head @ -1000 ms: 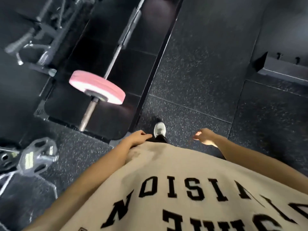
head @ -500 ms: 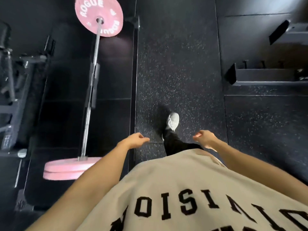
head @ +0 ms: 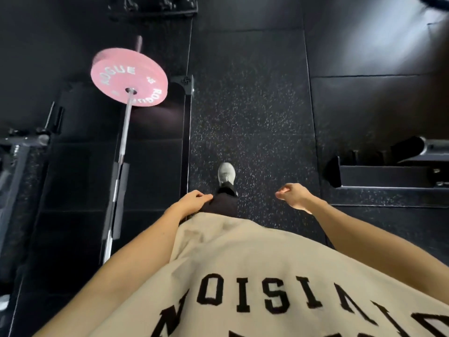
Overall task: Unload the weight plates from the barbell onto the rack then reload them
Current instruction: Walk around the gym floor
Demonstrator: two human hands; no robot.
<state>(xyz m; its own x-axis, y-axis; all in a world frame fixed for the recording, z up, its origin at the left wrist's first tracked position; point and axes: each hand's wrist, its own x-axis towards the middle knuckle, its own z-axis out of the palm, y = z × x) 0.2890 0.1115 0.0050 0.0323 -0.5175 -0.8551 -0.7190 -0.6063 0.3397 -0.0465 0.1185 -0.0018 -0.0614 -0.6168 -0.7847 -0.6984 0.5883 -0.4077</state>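
Observation:
A barbell [head: 124, 139] lies on the dark platform to my left, running away from me. A pink weight plate [head: 128, 77] sits on its far end, with the bare sleeve tip showing beyond it. The near end of the bar is hidden behind my left arm. My left hand [head: 192, 201] hangs in front of my hip, fingers loosely curled, holding nothing. My right hand [head: 295, 195] hangs on the other side, also loosely curled and empty. Both hands are well clear of the bar.
I stand on speckled black rubber flooring [head: 247, 113] with one grey shoe [head: 227, 173] forward. A black frame with a steel tube [head: 388, 176] lies on the floor at the right. Dark gym equipment [head: 19, 154] stands at the left, and a rack base [head: 153, 8] at the top.
I have walked forward along the bar: the near pink plate has dropped out of view and the far pink plate is closer. Both hands stay empty at my sides.

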